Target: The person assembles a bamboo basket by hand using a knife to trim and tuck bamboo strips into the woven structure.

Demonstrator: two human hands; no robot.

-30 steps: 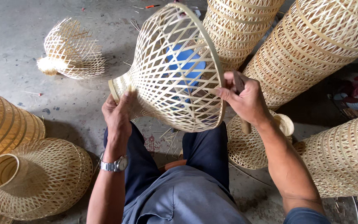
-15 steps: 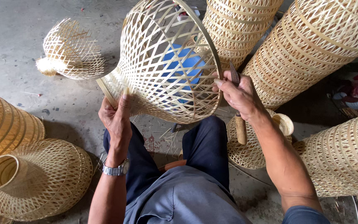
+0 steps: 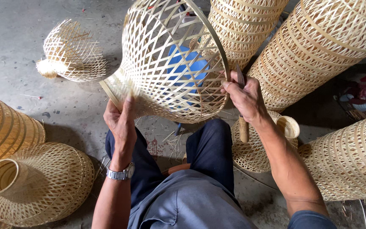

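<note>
I hold up a bell-shaped woven bamboo lampshade (image 3: 157,63) over my knees, its wide open rim turned toward me and to the right. My left hand (image 3: 121,121) grips the narrow neck end at the lower left. My right hand (image 3: 244,95) clasps the rim hoop on the right together with a knife whose wooden handle (image 3: 243,129) hangs below the fist and whose blade pokes up above the fingers. A blue object (image 3: 187,68) shows through the weave.
Finished woven shades surround me: two tall ones (image 3: 318,46) at the back right, one (image 3: 352,161) at the right, a small one (image 3: 261,148) under my right forearm, one (image 3: 39,182) at the lower left, another (image 3: 70,53) on the concrete floor behind.
The shade has been swung up and to the left, its rim turning more toward me. Both hands kept their grip and followed it.
</note>
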